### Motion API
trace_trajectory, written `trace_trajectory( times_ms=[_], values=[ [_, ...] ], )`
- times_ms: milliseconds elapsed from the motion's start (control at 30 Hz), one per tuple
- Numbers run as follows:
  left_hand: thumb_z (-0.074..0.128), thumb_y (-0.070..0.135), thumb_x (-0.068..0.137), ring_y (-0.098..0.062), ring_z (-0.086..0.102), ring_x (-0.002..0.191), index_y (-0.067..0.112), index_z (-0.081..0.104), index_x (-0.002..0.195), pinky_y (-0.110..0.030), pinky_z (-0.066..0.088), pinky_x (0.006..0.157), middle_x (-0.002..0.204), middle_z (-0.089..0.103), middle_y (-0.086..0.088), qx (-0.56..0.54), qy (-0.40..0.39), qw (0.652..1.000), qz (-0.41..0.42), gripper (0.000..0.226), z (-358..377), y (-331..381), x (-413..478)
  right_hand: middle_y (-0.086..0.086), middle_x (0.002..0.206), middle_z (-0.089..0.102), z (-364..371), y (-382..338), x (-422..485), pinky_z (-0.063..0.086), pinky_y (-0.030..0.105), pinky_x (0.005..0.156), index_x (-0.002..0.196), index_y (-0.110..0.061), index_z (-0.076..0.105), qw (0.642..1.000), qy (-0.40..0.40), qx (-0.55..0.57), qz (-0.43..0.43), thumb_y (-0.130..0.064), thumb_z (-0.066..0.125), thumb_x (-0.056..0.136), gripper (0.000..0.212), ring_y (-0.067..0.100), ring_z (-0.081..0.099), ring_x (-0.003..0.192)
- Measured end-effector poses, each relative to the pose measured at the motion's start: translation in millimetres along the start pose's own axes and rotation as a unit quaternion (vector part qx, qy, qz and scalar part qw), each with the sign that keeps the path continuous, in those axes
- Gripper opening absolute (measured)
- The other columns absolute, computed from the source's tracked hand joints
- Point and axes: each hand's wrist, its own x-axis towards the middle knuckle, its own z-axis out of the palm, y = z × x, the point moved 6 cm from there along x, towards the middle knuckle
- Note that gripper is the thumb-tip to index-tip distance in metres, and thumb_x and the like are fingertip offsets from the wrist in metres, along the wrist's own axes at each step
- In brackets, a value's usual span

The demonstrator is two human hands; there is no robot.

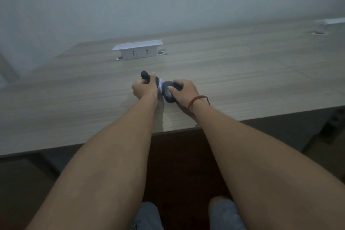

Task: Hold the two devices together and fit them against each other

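Your left hand (143, 88) is curled round a small black object (145, 76), whose rounded top pokes out above your fingers; what it is exactly is too blurred to tell. Your right hand (183, 89) grips a dark grey rounded piece (168, 93) that rests on the worktop (242, 73), thumb on its near side. Between the two hands a bit of white (160, 85) shows (touching both dark parts, as far as you can see). A red string (196, 101) circles your right wrist. Further back on the worktop stands a white socket box (138, 50), well apart from your hands
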Motion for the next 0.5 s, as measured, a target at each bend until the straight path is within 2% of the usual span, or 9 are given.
trace_trajectory(
  times_ms=[100,200,300,400,467,500],
  values=[
    [0.075,0.032,0.081,-0.024,0.07,0.083,0.017,0.064,0.066,-0.036,0.058,0.087,0.082,0.07,-0.007,0.016,-0.058,0.998,-0.009,0.024,2,-2,8,0.008,0.139,0.056,3,-1,4,0.04,0.04,0.111,0.136,-0.015,0.053,1.0,0.007,0.005,0.008,-0.028,0.063,0.088,0.051,0.025,0.051,0.13],
    [0.077,0.027,0.081,-0.026,0.072,0.083,0.016,0.065,0.072,-0.04,0.059,0.085,0.08,0.07,-0.009,-0.006,-0.139,0.989,-0.06,0.018,-3,-2,8,0.009,0.138,0.057,5,-3,5,0.041,0.044,0.111,0.135,-0.017,0.053,0.999,0.026,0.003,0.02,-0.031,0.061,0.088,0.05,0.029,0.052,0.128],
    [0.076,0.023,0.082,-0.023,0.071,0.075,0.014,0.064,0.075,-0.039,0.061,0.079,0.076,0.068,-0.008,0.0,-0.173,0.983,-0.067,0.016,-11,1,2,0.01,0.134,0.06,7,-5,4,0.042,0.044,0.109,0.131,-0.02,0.057,0.998,0.05,0.011,0.041,-0.033,0.06,0.086,0.047,0.031,0.053,0.126],
    [0.075,0.018,0.083,-0.022,0.07,0.072,0.01,0.064,0.074,-0.036,0.062,0.071,0.077,0.068,-0.01,0.0,-0.165,0.985,-0.046,0.017,-16,-1,-2,0.01,0.131,0.062,7,-6,2,0.041,0.04,0.109,0.128,-0.02,0.06,0.996,0.072,0.019,0.049,-0.036,0.062,0.084,0.048,0.032,0.052,0.126],
    [0.079,0.022,0.078,-0.026,0.072,0.079,0.007,0.068,0.073,-0.039,0.062,0.076,0.082,0.072,-0.013,0.034,-0.118,0.992,0.001,0.019,-19,-1,1,0.011,0.133,0.061,7,-7,0,0.039,0.038,0.111,0.13,-0.018,0.059,0.996,0.075,0.023,0.051,-0.035,0.062,0.086,0.047,0.032,0.05,0.128],
    [0.079,0.025,0.077,-0.025,0.071,0.081,0.005,0.071,0.077,-0.035,0.06,0.078,0.085,0.073,-0.013,0.067,-0.092,0.993,0.035,0.021,-20,2,2,0.01,0.134,0.06,7,-7,0,0.037,0.038,0.112,0.131,-0.018,0.058,0.996,0.075,0.02,0.051,-0.035,0.061,0.088,0.047,0.032,0.049,0.129]
  ],
)
